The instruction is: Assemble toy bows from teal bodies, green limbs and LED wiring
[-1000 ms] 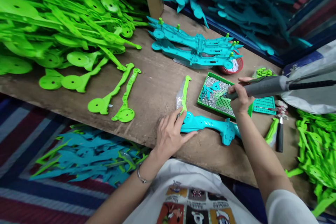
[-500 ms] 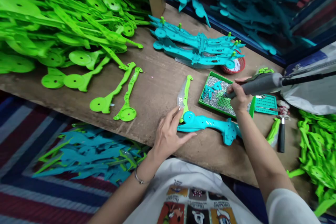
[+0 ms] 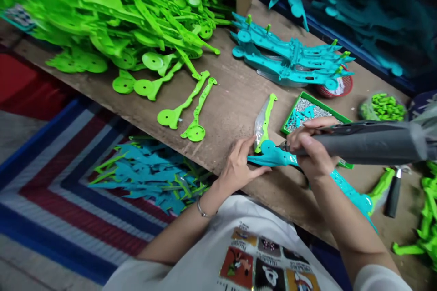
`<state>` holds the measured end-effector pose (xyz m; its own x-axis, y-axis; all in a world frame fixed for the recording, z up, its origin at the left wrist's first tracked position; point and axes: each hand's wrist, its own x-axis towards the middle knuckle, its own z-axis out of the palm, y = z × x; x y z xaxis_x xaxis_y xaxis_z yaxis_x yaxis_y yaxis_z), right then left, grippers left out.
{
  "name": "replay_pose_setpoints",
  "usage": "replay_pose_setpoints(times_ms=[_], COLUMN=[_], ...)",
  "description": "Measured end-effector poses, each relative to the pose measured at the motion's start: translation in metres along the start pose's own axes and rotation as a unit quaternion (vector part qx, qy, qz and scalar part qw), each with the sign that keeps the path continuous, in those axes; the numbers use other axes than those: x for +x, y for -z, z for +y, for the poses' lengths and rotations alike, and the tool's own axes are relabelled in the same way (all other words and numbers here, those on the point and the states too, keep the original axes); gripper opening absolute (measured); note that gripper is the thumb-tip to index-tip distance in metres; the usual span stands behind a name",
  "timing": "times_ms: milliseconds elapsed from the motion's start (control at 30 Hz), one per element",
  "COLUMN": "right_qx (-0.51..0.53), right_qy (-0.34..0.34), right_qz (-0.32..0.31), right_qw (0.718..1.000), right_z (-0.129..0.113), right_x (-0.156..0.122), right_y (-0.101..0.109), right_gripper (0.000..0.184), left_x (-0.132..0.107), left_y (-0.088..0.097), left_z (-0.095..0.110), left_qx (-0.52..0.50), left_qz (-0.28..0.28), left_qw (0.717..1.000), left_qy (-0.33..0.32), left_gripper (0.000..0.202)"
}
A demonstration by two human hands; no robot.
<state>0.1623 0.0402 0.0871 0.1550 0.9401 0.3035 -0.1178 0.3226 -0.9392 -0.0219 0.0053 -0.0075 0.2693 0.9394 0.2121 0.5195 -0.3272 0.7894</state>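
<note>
A long teal plastic part (image 3: 280, 158) lies along the table's near edge; my right forearm covers some of its middle. My left hand (image 3: 239, 163) rests at its left end, thumb and fingers spread to either side of the tip. Held sideways in my right hand (image 3: 312, 148) is a grey power screwdriver (image 3: 372, 143), its fingers wrapped round the front of the body. The bit points left, close to the round end of the teal part; whether it touches is unclear. A green part with a clear blade (image 3: 262, 120) lies just behind that round end.
Behind my right hand sits a green tray (image 3: 302, 97) of screws and small teal pieces. Further back are assembled teal parts (image 3: 273, 50), a red basket (image 3: 347, 88) and a bowl of green pieces (image 3: 385, 107). Green parts (image 3: 136, 22) are heaped left; a black-handled tool (image 3: 394, 195) lies right.
My right hand has brought the screwdriver from over the screw tray left and nearer, to the teal part's round end. My left hand stays at the part's tip. The view has shifted left.
</note>
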Motion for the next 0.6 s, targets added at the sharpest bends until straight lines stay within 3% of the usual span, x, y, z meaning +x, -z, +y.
replay_pose_setpoints(times_ms=[167,300,467,600], right_qx=[-0.04,-0.083,-0.092,-0.074], right_qy=[-0.036,-0.062,-0.076,-0.079], right_qz=[-0.028,-0.049,-0.148,-0.256], right_qw=[0.998,0.993,0.982,0.96], right_z=[0.027,0.031,0.026,0.027], right_x=[-0.011,-0.01,0.001,0.008], right_y=[-0.004,-0.007,-0.014,-0.013], right_gripper=[0.024,0.021,0.011,0.018], left_x=[0.0,0.001,-0.001,-0.004], left_y=[0.002,0.002,0.0,-0.002], left_z=[-0.001,-0.001,-0.003,-0.007], left_qx=[-0.026,-0.039,-0.04,-0.038], left_qz=[0.001,0.005,0.016,0.015], left_qw=[1.0,0.999,0.999,0.999], left_qy=[-0.014,-0.015,-0.005,0.002], left_gripper=[0.085,0.085,0.082,0.082])
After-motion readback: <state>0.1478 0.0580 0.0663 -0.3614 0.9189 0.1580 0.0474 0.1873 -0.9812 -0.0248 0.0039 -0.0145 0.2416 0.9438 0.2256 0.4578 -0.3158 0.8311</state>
